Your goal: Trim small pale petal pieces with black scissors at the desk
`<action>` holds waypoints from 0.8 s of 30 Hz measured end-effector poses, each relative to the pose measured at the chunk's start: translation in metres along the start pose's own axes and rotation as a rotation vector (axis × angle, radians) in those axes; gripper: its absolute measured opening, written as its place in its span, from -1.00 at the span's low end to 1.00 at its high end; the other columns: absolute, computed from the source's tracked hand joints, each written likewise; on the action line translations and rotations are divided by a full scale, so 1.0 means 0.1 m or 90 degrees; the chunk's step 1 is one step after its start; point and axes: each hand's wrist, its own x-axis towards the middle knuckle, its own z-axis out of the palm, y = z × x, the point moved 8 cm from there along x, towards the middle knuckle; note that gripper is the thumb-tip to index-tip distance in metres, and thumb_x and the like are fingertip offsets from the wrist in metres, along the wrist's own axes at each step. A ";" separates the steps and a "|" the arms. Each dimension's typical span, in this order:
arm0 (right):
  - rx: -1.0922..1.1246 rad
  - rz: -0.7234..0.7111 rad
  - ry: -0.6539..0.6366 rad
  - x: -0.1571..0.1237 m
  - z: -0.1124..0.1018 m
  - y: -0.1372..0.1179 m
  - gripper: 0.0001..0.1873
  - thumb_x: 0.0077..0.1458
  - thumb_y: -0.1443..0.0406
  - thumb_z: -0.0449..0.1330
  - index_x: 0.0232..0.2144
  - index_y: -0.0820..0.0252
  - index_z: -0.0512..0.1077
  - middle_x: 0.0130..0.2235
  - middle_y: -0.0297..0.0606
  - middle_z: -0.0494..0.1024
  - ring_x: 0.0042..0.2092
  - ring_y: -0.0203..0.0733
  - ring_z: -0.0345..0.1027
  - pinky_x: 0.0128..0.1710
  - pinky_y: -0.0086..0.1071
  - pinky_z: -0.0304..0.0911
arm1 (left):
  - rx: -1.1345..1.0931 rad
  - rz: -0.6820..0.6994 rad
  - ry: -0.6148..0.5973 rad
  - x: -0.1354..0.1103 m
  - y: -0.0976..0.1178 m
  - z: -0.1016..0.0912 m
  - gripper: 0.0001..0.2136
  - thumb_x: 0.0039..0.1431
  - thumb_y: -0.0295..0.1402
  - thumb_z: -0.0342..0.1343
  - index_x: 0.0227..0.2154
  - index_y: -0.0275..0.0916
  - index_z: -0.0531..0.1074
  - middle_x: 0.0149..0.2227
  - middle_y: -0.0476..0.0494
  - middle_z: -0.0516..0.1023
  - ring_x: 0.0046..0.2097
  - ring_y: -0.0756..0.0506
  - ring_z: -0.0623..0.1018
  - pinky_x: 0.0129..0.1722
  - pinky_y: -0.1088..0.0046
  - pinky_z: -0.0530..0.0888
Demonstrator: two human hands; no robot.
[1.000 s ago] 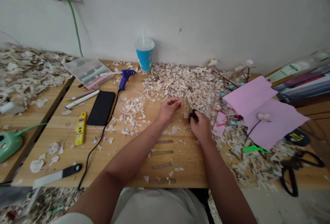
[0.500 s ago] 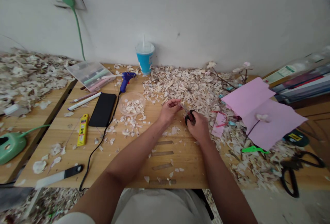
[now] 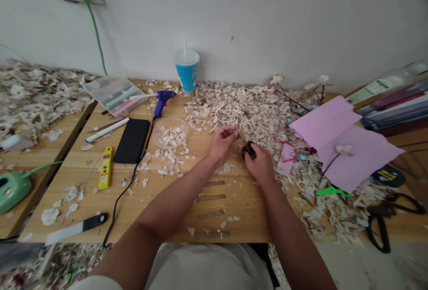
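Observation:
My right hand (image 3: 261,163) is wrapped round the black handles of small scissors (image 3: 248,149). Their blades point up and left, close to the fingertips of my left hand (image 3: 222,142). Those left fingers are pinched together; whatever is between them is too small to make out. Just beyond both hands spreads a heap of pale, dry shavings (image 3: 240,105). A clear round bowl (image 3: 157,140) with whitish flakes stands left of my left hand, and loose flakes lie around it.
Left lie a phone (image 3: 131,140), a blue glue gun (image 3: 162,103) with its cord, a yellow box (image 3: 106,167) and a scraper (image 3: 76,227). A blue cup (image 3: 187,71) stands by the wall. Right are pink sheets (image 3: 324,118), a green clip (image 3: 332,191) and large black scissors (image 3: 381,218).
The small scissors and my right hand have shifted very slightly to the right. My left hand keeps its pinch in nearly the same place. The camera view has tilted a little.

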 end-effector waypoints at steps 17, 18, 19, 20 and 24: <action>-0.005 -0.014 0.008 0.00 0.03 0.04 -0.76 0.07 0.24 0.09 -0.23 0.20 0.44 -0.28 -0.08 0.55 -0.25 -0.03 0.38 -0.19 -0.23 0.23 | 0.034 -0.017 -0.016 0.00 -0.03 -0.01 -0.78 -0.11 -0.34 0.38 -0.39 -0.26 0.50 -0.40 0.00 0.53 -0.34 0.05 0.51 -0.13 0.40 0.45; -0.005 -0.014 0.006 0.00 0.03 0.04 -0.75 0.07 0.24 0.09 -0.22 0.21 0.44 -0.28 -0.08 0.55 -0.24 -0.02 0.38 -0.19 -0.22 0.23 | 0.041 -0.014 -0.015 0.01 -0.02 -0.02 -0.78 -0.11 -0.34 0.38 -0.39 -0.26 0.50 -0.40 0.00 0.53 -0.34 0.05 0.51 -0.13 0.41 0.45; -0.006 -0.014 0.003 0.00 0.03 0.04 -0.75 0.07 0.24 0.08 -0.22 0.21 0.44 -0.28 -0.08 0.55 -0.24 -0.02 0.38 -0.18 -0.22 0.23 | 0.048 -0.010 -0.015 0.01 -0.02 -0.02 -0.79 -0.11 -0.34 0.38 -0.40 -0.25 0.50 -0.41 0.00 0.53 -0.34 0.05 0.51 -0.14 0.42 0.45; -0.007 -0.012 0.000 0.00 0.04 0.04 -0.75 0.08 0.24 0.08 -0.22 0.21 0.44 -0.27 -0.08 0.56 -0.24 -0.02 0.38 -0.18 -0.22 0.23 | 0.056 -0.005 -0.015 0.01 -0.01 -0.03 -0.79 -0.11 -0.34 0.38 -0.40 -0.25 0.50 -0.41 0.00 0.53 -0.35 0.05 0.51 -0.16 0.43 0.45; -0.026 -0.010 -0.004 0.00 0.05 0.06 -0.74 0.09 0.24 0.07 -0.21 0.22 0.43 -0.27 -0.07 0.55 -0.23 0.00 0.37 -0.18 -0.20 0.22 | 0.079 0.000 -0.023 0.02 0.03 -0.02 -0.77 -0.14 -0.32 0.39 -0.41 -0.25 0.50 -0.43 0.00 0.53 -0.36 0.06 0.50 -0.19 0.45 0.44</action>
